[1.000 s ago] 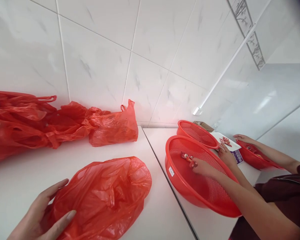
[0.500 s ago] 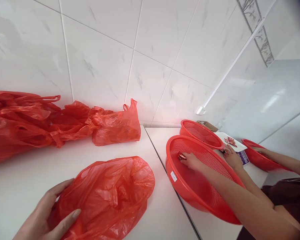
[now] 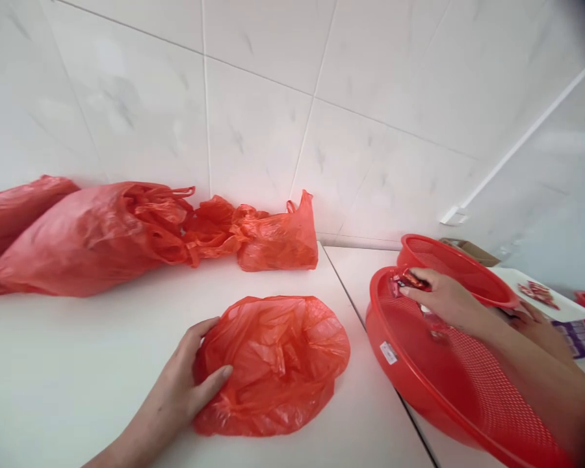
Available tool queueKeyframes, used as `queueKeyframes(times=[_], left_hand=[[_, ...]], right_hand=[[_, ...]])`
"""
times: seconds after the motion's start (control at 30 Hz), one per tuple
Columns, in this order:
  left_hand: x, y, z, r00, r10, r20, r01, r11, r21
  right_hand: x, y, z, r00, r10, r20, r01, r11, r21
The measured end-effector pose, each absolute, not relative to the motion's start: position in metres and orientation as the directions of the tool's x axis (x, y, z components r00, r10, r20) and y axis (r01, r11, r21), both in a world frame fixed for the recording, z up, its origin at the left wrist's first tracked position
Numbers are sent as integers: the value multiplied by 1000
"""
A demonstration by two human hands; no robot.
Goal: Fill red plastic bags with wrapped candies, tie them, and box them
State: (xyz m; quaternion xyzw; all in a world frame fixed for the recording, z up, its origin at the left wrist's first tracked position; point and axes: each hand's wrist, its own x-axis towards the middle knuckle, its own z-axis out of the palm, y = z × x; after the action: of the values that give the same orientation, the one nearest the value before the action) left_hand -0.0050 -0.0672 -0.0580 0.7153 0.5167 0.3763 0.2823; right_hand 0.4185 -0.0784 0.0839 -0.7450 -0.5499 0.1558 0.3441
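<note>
The left hand (image 3: 188, 383) is lying loosely curled, gripping the near left edge of a crinkled, rounded red plastic bag (image 3: 275, 361) on the smooth white counter (image 3: 78, 364). The right hand (image 3: 448, 299) is pinching a small glossy red wrapped candy (image 3: 407, 279) over the perforated red plastic basket (image 3: 448, 390) at the right.

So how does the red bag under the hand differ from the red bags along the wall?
The near bag lies alone, flattened into a crumpled round with its mouth open; the wall bags sit heaped in a row, bulging and bunched at the handles. The left hand grips the near bag's edge; nothing touches the wall bags. Both are thin, translucent red plastic.
</note>
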Motion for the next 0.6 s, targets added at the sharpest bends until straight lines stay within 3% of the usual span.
queueKeyframes(times=[0.07, 0.17, 0.37, 0.47, 0.6], left_hand=[[-4, -69, -56, 189, 955, 228, 522, -295, 801], [-4, -69, -56, 193, 959, 206, 512, -278, 813], [-3, -72, -53, 202, 962, 185, 489, -263, 831], [-3, -74, -51, 202, 961, 189, 486, -266, 833], [-5, -74, -51, 218, 956, 198, 494, -283, 822]], right_hand=[[377, -82, 106, 225, 970, 95, 787, -123, -605], [314, -85, 118, -16, 1000, 22, 799, 26, -600], [238, -70, 85, -459, 880, -124, 733, 296, -613], [240, -63, 85, -463, 881, -95, 744, 328, -582], [289, -62, 106, -144, 987, 74, 857, 162, -489]])
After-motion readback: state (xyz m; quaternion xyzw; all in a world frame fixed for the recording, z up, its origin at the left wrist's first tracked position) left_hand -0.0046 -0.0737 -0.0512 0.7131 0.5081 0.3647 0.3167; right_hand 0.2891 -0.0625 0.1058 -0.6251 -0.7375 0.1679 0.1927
